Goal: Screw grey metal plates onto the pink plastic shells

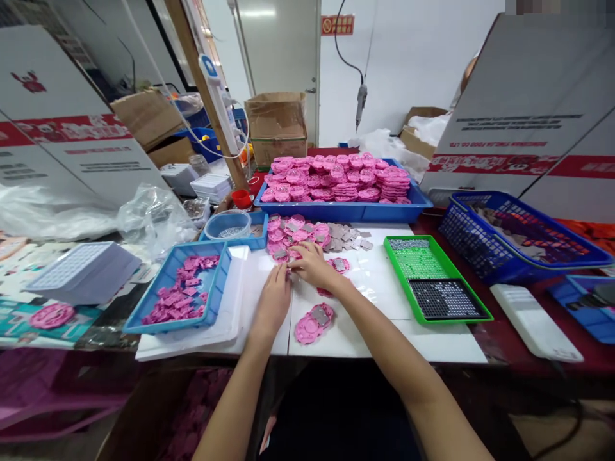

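A white cardboard panel (485, 89) reads "FOOD CO. LTD"; the left hand (275, 301) and right hand (313, 265) meet beside pink plastic casings (290, 230), their grip impossible to tell.

This looks like a factory assembly workshop: a grey, slim power driver (361, 102) hangs at the back, a long blue plastic tray (336, 210) is stacked with rounded pink plastic parts (336, 178), and an open brown cardboard box (276, 121) stands behind the white-covered worktable (365, 336).
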### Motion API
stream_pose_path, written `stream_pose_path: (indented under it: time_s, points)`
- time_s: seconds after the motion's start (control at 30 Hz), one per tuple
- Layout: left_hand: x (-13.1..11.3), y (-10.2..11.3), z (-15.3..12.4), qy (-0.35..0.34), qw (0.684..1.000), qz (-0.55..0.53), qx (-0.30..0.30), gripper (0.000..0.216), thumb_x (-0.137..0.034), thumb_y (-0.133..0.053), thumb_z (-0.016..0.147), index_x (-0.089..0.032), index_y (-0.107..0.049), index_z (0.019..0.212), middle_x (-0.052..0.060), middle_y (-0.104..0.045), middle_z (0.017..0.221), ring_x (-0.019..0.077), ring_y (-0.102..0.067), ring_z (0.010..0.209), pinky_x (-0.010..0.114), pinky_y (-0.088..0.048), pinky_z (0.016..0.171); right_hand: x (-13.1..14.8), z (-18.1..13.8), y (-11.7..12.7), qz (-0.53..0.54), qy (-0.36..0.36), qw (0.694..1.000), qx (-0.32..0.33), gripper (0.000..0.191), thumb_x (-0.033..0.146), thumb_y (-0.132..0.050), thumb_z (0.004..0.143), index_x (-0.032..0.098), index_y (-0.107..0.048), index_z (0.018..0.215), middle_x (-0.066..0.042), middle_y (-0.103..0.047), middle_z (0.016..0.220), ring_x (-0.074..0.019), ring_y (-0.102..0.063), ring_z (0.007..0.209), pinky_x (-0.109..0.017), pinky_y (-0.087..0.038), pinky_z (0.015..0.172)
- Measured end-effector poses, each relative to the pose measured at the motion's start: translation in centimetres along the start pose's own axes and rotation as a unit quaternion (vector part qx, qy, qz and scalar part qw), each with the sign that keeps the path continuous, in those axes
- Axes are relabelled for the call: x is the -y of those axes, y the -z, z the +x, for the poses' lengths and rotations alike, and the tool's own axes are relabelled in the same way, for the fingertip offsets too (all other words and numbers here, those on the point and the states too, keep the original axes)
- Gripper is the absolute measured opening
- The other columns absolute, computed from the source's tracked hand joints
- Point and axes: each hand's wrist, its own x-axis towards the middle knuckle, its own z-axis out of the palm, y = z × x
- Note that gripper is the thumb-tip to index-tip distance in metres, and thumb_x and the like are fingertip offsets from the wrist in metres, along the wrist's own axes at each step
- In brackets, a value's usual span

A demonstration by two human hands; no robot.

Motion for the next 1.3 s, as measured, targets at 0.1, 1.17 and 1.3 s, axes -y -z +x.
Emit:
stream_pose_path:
  time_s: [0.1, 1.17, 1.3]
  points:
    - [0.0, 0.0, -0.1, -0.002, 1.0, 0.002, 0.002, 0.037, -0.021, -0.044, 0.103, -0.016, -0.055, 0.139, 0.019, -0.06, 0.141, 0.0306, -0.056, 0.136, 0.053, -0.048, 0.115, -1.4, -0.5, 0.6, 0.017, -0.018, 1.0, -0.019, 0.028, 0.024, -0.059, 0.098, 0.028, -0.077, 0.118, -0.011, -0.058, 0.143, -0.0291, -0.041, 0.137, -0.053, -0.031, 0.116]
    - [-9.7, 5.5, -5.2, -0.018, 0.964, -0.151, -0.22, 0.03, -0.016, -0.068, 0.096, -0.021, -0.06, 0.124, 0.006, -0.072, 0.104, 0.0189, -0.073, 0.096, 0.038, -0.062, 0.091, 7.9, -7.9, 8.4, 0.412, -0.128, 0.902, 0.024, 0.032, 0.043, -0.058, 0.099, 0.016, -0.074, 0.095, -0.003, -0.074, 0.084, -0.0123, -0.066, 0.069, -0.023, -0.052, 0.063]
    - [-12.0, 5.3, -6.6, -0.114, 0.964, -0.135, -0.198, 0.048, -0.005, -0.068, 0.092, -0.023, -0.06, 0.135, 0.007, -0.072, 0.108, 0.0192, -0.072, 0.102, 0.035, -0.062, 0.091, 9.7, -12.9, 8.3, 0.577, -0.222, 0.786, -0.027, 0.028, 0.042, -0.071, 0.091, 0.016, -0.076, 0.099, -0.004, -0.073, 0.084, -0.0129, -0.067, 0.07, -0.025, -0.057, 0.066]
